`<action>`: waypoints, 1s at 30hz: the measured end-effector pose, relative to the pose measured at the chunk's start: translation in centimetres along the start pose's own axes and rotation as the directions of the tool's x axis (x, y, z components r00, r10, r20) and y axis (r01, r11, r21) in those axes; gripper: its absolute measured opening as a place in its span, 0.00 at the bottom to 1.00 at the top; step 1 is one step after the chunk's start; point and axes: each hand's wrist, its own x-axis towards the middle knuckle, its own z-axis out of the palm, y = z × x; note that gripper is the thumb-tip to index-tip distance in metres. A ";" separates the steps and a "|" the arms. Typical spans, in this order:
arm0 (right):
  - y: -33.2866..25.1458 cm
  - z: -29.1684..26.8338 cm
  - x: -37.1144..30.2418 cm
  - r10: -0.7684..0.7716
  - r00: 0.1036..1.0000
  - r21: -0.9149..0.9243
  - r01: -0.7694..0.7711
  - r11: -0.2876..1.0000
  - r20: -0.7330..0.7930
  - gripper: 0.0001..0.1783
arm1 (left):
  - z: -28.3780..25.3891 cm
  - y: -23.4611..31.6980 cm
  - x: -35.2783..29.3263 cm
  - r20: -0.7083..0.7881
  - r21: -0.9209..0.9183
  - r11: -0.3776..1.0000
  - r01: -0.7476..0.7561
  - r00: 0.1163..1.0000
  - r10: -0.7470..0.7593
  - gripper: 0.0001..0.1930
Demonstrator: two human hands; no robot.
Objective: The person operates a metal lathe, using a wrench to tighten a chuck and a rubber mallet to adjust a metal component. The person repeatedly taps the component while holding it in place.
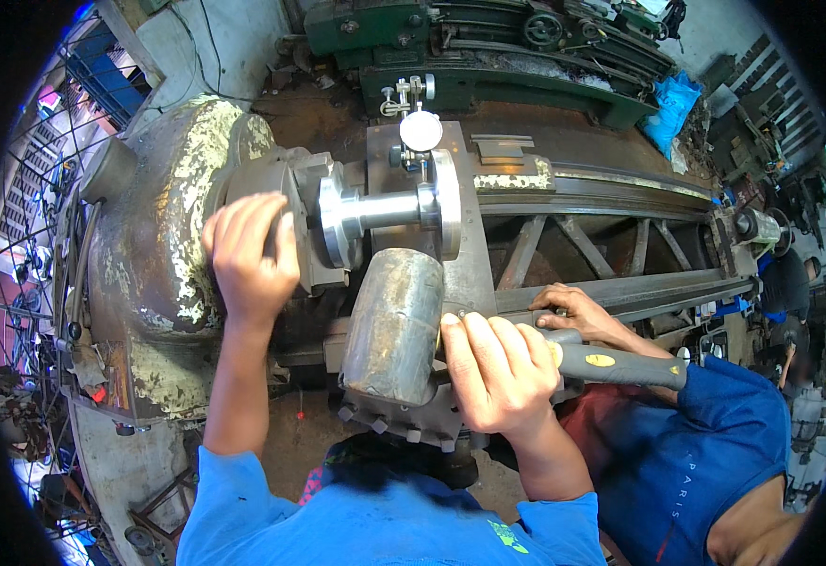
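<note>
Low at centre, nearest the wearer, the right hand (498, 373) is closed round the mallet (392, 325) close to its head, with the handle (620, 365) extending rightward. Mallet head: thick dark-grey cylinder, rubber-like, scuffed; it blocks part of the carriage (474, 274) from view. Left hand (253, 250) at the grey chuck (267, 174), fingers bent together, thumb apart; whether it presses or only hovers, cannot tell. Workpiece (385, 209) lies beyond the mallet head and right of the left hand: bright, smooth metal, two discs joined by a narrower shaft, left end at the chuck. Co-worker's hand (573, 311), fingers curled, is just beyond the mallet handle. Dial indicator (421, 132), round white face, stands by the right disc. Left: headstock (168, 208), cream paint flaking. Right: ribbed metal lathe bed (639, 294). Farthest: green machine (517, 57), crumpled blue bag (672, 113).
</note>
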 end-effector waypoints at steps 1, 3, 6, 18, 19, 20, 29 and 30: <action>0.0 0.0 0.0 -0.005 1.000 0.003 0.005 1.000 0.001 0.21 | 0.6 -0.6 0.8 0.046 0.009 1.000 0.017 0.999 -0.017 0.11; 0.1 -0.1 0.0 -0.006 1.000 -0.003 0.006 1.000 -0.002 0.20 | 2.3 -1.7 2.5 0.110 0.013 1.000 -0.022 0.994 0.021 0.15; 0.4 -0.1 0.1 -0.046 0.999 -0.014 0.046 0.999 -0.015 0.15 | 3.9 -2.3 3.2 0.330 0.050 0.999 -0.004 0.944 -0.013 0.21; 0.1 0.0 -0.2 -0.015 1.000 0.004 0.015 1.000 0.001 0.22 | 3.7 0.4 -2.0 0.216 0.186 0.982 -0.003 0.976 -0.038 0.21; 0.1 0.0 -0.2 -0.013 1.000 0.003 0.013 1.000 0.001 0.22 | 3.5 0.7 -2.4 0.203 0.174 0.985 0.014 0.978 -0.049 0.21; 0.1 0.0 -0.2 -0.012 1.000 0.003 0.012 1.000 0.000 0.22 | 3.4 1.0 -2.5 0.144 0.161 0.987 0.016 0.989 -0.040 0.16; 0.2 0.1 -0.2 -0.017 1.000 0.006 0.017 1.000 -0.004 0.21 | 1.3 1.7 0.6 0.033 0.050 0.999 -0.008 0.999 0.006 0.04; 0.1 0.1 -0.2 -0.011 1.000 0.008 0.011 1.000 0.000 0.21 | 1.2 1.5 1.2 0.016 0.034 0.999 -0.016 1.000 0.016 0.04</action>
